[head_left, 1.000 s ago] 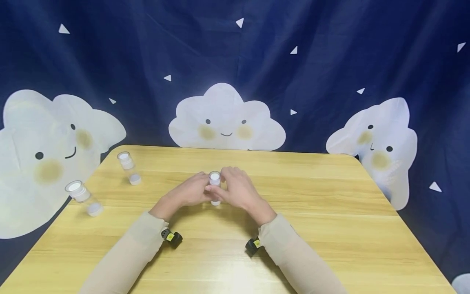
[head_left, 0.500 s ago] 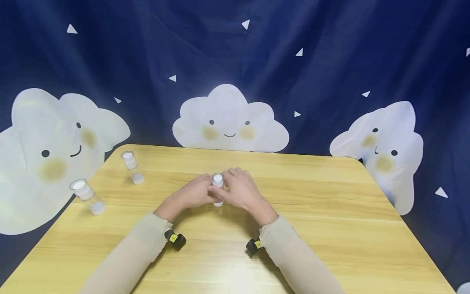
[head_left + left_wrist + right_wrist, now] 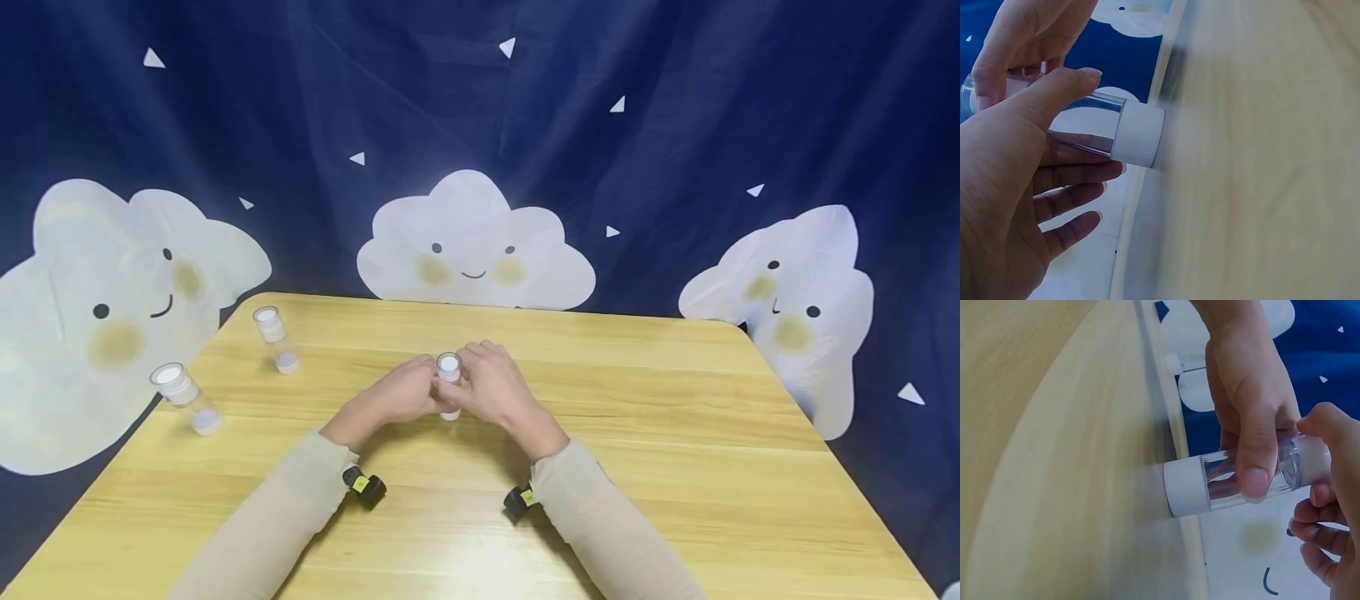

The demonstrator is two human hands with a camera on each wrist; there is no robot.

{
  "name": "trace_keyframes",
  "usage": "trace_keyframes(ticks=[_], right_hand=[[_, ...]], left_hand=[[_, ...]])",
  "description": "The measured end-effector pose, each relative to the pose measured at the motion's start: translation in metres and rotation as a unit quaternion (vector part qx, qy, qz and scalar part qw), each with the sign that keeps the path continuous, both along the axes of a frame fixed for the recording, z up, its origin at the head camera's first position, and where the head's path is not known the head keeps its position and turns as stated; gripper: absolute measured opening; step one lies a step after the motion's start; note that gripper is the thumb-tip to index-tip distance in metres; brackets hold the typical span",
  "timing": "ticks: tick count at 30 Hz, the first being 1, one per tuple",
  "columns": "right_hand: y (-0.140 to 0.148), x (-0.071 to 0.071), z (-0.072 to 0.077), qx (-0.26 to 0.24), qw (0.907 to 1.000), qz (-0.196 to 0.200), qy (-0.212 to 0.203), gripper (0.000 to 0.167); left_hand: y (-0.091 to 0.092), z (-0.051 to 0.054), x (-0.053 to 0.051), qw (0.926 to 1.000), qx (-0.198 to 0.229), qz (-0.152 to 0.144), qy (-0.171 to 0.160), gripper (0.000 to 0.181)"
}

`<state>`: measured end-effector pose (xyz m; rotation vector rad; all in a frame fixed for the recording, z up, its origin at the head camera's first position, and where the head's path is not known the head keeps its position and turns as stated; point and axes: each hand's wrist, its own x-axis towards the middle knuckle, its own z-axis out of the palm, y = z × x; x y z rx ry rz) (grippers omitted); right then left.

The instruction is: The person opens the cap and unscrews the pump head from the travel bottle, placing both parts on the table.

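Bottle, upright, clear-walled and cylindrical, white at both ends.

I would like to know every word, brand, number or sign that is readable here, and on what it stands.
No text can be read.
Left yellow label, on the black left-wrist device: too small to read.
Right yellow label, on the black right-wrist device: too small to read.
Held bottle: none on its visible parts.
Near-left bottle and far-left bottle: none that I can make out.
Backdrop: clouds and triangles, no letters.
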<state>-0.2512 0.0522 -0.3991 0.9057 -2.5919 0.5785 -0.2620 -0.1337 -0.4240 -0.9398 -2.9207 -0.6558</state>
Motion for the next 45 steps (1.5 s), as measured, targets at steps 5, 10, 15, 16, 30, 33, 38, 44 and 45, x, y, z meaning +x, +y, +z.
trace_keyframes(ticks=[5, 10, 15, 16, 30, 33, 38, 44, 45], right_hand=[[0.001, -0.001, -0.001, -0.010, 0.9997, 0.006, 0.020, 0.038], [-0.001, -0.001, -0.004, -0.028, 0.9987, 0.003, 0.043, 0.038], [-0.004, -0.001, -0.001, -0.020, 0.9993, -0.016, 0.028, 0.038], [-0.005, -0.001, -0.001, -0.017, 0.9994, -0.018, 0.024, 0.038], [-0.006, -0.001, 0.008, 0.008, 0.9991, -0.041, -0.012, 0.042], [-0.006, -0.001, 0.007, 0.004, 0.9993, -0.036, -0.004, 0.041], [-0.005, 0.000, 0.007, 0.002, 0.9997, -0.021, 0.016, 0.039], [-0.006, -0.002, 0.008, 0.012, 0.9997, -0.015, 0.015, 0.039], [-0.006, -0.003, 0.009, 0.014, 0.9997, -0.015, 0.009, 0.039]], left_hand=[[0.002, 0.002, 0.000, 0.9999, 0.007, 0.008, -0.014, 0.033], [0.002, 0.000, -0.001, 0.9995, 0.023, 0.001, -0.019, 0.026], [0.002, 0.001, -0.003, 0.9993, 0.028, -0.005, -0.026, 0.020], [0.002, 0.001, -0.003, 0.9992, 0.029, -0.003, -0.027, 0.021], [0.002, 0.003, -0.002, 0.9989, 0.027, 0.007, -0.038, 0.025], [0.002, 0.003, -0.001, 0.9984, 0.028, 0.016, -0.047, 0.024], [0.002, 0.003, -0.002, 0.9982, 0.031, 0.018, -0.048, 0.023], [0.001, 0.002, -0.002, 0.9985, 0.030, 0.011, -0.044, 0.022], [0.001, 0.002, -0.003, 0.9986, 0.029, 0.011, -0.042, 0.022]])
